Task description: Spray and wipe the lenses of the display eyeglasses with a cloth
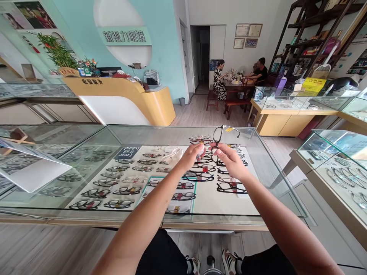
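Above the glass display case, my right hand [229, 158] pinches a pair of dark-framed eyeglasses [217, 134]. The eyeglasses are turned on end, one lens above the other, and a temple with a yellow tag sticks out to the right. Close beside it, my left hand [195, 154] is closed around a small pale thing, mostly hidden by the fingers. Below both hands, several more eyeglasses [197, 176] lie in rows, many with red or yellow tags on their lenses. A crumpled whitish piece [174, 154] is left of my left hand.
The glass display case [218, 219] spans the space before me. A white angled panel [31, 168] stands on its left side. Another glass case [338, 168] is at the right. Farther back are a yellow counter [155, 105] and people seated at a table [233, 84].
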Tool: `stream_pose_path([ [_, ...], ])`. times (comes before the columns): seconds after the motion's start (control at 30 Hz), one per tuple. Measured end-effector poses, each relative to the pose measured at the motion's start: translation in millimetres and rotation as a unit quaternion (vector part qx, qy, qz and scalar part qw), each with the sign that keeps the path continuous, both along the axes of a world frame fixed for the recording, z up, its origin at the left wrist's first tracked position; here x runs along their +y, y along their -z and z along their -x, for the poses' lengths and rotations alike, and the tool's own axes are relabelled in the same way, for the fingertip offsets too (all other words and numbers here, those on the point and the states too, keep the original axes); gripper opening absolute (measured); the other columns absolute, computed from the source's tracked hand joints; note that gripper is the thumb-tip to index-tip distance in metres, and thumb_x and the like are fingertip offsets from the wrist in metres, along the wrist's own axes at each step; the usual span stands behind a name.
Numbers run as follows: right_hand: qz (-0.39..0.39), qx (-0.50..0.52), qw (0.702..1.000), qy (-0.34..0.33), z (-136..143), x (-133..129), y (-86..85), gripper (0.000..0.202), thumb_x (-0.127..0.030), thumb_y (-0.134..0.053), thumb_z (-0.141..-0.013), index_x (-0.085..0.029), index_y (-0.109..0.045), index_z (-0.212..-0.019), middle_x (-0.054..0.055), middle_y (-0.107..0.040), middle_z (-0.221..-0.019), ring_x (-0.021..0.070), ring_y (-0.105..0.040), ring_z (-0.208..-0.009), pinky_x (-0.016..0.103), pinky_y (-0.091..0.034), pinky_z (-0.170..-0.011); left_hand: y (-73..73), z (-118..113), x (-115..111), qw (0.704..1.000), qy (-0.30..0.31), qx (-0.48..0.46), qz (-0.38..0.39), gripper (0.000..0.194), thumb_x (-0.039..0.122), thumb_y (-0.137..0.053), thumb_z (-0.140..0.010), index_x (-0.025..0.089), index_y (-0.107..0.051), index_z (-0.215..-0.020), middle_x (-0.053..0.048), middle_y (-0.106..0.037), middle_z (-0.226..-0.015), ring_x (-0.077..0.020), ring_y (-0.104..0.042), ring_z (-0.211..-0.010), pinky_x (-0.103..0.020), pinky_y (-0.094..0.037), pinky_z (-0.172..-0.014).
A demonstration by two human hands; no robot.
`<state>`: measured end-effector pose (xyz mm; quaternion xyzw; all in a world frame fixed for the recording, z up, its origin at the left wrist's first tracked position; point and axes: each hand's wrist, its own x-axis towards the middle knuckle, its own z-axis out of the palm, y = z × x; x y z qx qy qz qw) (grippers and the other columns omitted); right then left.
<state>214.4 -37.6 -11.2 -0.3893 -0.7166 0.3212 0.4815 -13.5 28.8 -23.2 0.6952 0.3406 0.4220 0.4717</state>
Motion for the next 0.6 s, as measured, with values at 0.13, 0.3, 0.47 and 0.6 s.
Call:
stream_pose_path([
  [0.13, -0.004, 0.016, 1.0, 0.002, 0, 1, -0.3, 0.052, -0.068, -0.051, -0.114, -0.028, -0.077, -0.136, 0.008, -0.081, -0.131, 0.0267, -0.073, -0.11, 0.044, -0.061, -0.107, 0.9, -4, -5, 0.999, 0.025, 0.041, -0.013, 0.056, 0.074, -0.055, -0.098, 0.023, -0.063, -0.076, -0.002, -0.056, -0.07, -0.0195, -0.052, -0.068, -0.034, -0.042, -0.064],
  [0.3, 0.002, 0.01, 1.0, 0.011, -2, 1, -0.5, 0.055, -0.071, -0.049, -0.113, -0.029, -0.077, -0.136, 0.008, -0.081, -0.116, 0.0275, -0.072, -0.103, 0.045, -0.062, -0.102, -0.1, 3, -2, 1.0, 0.008, -0.005, -0.007, 0.064, 0.083, -0.055, -0.099, 0.023, -0.067, -0.082, -0.003, -0.061, -0.077, -0.0212, -0.058, -0.074, -0.036, -0.053, -0.072],
  [0.47, 0.016, 0.036, 0.999, 0.027, -3, 2, 0.8, 0.054, -0.072, -0.052, -0.111, -0.028, -0.08, -0.127, 0.007, -0.08, -0.116, 0.0277, -0.07, -0.108, 0.043, -0.058, -0.107, -4.4, 44, 32, 0.975, -0.206, -0.055, -0.066, 0.059, 0.08, -0.058, -0.099, 0.024, -0.07, -0.085, -0.007, -0.072, -0.089, -0.0217, -0.064, -0.082, -0.034, -0.054, -0.078],
  [0.6, 0.039, 0.057, 0.997, 0.04, -5, 5, 6.0, 0.053, -0.073, -0.057, -0.109, -0.029, -0.08, -0.127, 0.007, -0.081, -0.114, 0.0271, -0.068, -0.104, 0.042, -0.056, -0.105, 1.1, 91, 70, 0.9, -0.436, -0.017, -0.015, 0.034, 0.057, -0.062, -0.094, 0.024, -0.067, -0.102, -0.005, -0.076, -0.098, -0.0213, -0.068, -0.083, -0.033, -0.055, -0.074],
])
